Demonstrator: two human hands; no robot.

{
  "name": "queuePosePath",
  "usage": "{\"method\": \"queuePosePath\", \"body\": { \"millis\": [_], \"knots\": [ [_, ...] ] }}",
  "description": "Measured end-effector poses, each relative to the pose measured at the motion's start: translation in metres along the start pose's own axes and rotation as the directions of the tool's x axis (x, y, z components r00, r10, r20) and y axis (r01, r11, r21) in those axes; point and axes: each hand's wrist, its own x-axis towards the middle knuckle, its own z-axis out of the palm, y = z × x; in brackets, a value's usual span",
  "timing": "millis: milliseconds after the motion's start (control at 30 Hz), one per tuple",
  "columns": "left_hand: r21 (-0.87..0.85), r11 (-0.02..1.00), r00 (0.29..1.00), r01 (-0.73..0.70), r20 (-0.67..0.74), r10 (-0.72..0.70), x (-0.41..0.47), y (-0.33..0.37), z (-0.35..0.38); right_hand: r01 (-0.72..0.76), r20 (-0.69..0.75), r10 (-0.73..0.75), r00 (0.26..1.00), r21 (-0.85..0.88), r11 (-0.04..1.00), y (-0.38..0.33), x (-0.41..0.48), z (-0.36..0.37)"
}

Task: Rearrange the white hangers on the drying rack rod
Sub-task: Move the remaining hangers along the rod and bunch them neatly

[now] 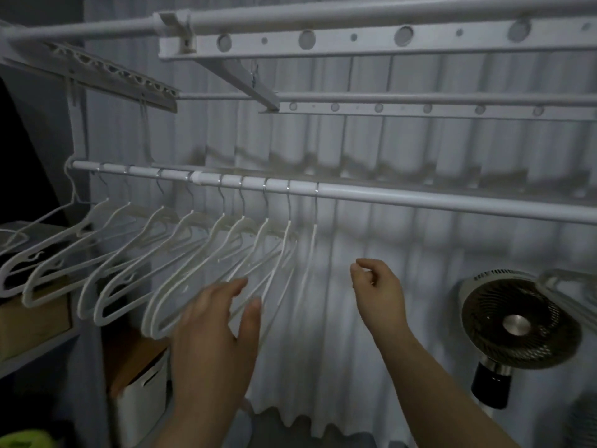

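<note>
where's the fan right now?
In the head view the fan sits low on the right, below the hanger rod and right of the right hand, in front of the white curtain.

Hung by metal hooks along the left half of the drying rack rod [420, 197]: a row of white hangers [181, 240], spaced apart, two close together mid-row, arms slanting down toward the near left.

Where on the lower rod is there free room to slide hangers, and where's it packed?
Free: the rod right of the last hanger, bare to the frame edge above the fan. Packed: the left stretch, hangers side by side above the left hand.
</note>
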Motion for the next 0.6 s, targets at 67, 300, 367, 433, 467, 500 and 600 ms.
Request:
{"method": "queuePosePath", "body": {
  "millis": [67,300,367,433,467,500,600],
  "knots": [
    [-0.11,0.993,0.999,-0.039,-0.015,0.037,-0.008,0.023,0.008,0.031,-0.006,-0.031,1.0,0.0,1.0,0.0,-0.005,-0.028],
    [-0.484,0.874,0.971,0.042,0.225,0.078,-0.09,0.118,0.092,0.148,-0.236,-0.151,0.96,-0.028,0.989,-0.003,-0.008,-0.208],
    [-0.504,0.854,0.926,0.129,0.369,0.078,-0.117,0.146,0.122,0.177,-0.352,-0.202,0.914,-0.104,0.979,-0.001,-0.004,-0.271],
    [-0.523,0.823,0.872,0.223,0.483,0.071,-0.142,0.173,0.15,0.166,-0.425,-0.228,0.876,-0.179,0.97,0.004,-0.002,-0.327],
    [-0.534,0.802,0.845,0.268,0.53,0.07,-0.154,0.187,0.163,0.15,-0.445,-0.232,0.865,-0.211,0.966,0.008,-0.001,-0.35],
    [-0.541,0.783,0.817,0.306,0.571,0.076,-0.165,0.199,0.176,0.126,-0.451,-0.225,0.864,-0.239,0.963,0.013,0.001,-0.371],
    [-0.565,0.727,0.726,0.39,0.674,0.134,-0.192,0.239,0.209,-0.007,-0.41,-0.124,0.904,-0.303,0.953,0.031,0.007,-0.412]
  ]
}}
